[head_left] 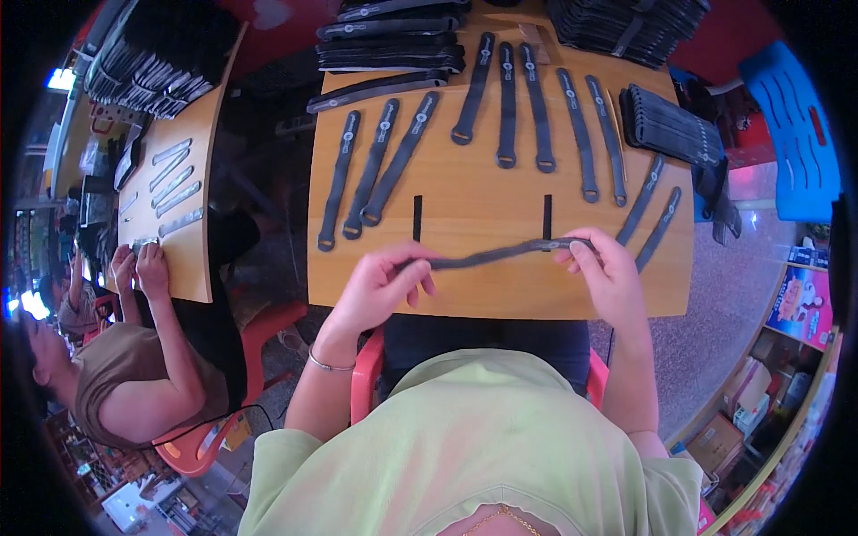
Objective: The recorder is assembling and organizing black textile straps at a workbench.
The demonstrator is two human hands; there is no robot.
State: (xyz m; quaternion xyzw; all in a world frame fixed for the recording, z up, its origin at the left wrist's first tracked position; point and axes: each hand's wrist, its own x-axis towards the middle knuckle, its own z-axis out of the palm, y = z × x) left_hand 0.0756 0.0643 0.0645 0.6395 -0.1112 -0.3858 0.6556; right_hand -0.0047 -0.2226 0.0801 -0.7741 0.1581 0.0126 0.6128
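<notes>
A dark grey strap point(500, 253) is stretched between both hands just above the wooden table point(483, 295). My left hand point(380, 286) pinches its left end, and my right hand point(603, 268) pinches its right end. The strap runs across two short black marks point(417, 217) on the table top. Beyond it, several more straps with ring ends point(507, 103) lie side by side in rows.
Stacks of black straps point(393, 36) and bundles point(666, 125) sit along the far edge. At the left, another person's hands point(138, 268) work at a second wooden table with grey strips point(174, 188). A blue plastic chair point(795, 134) stands at the right.
</notes>
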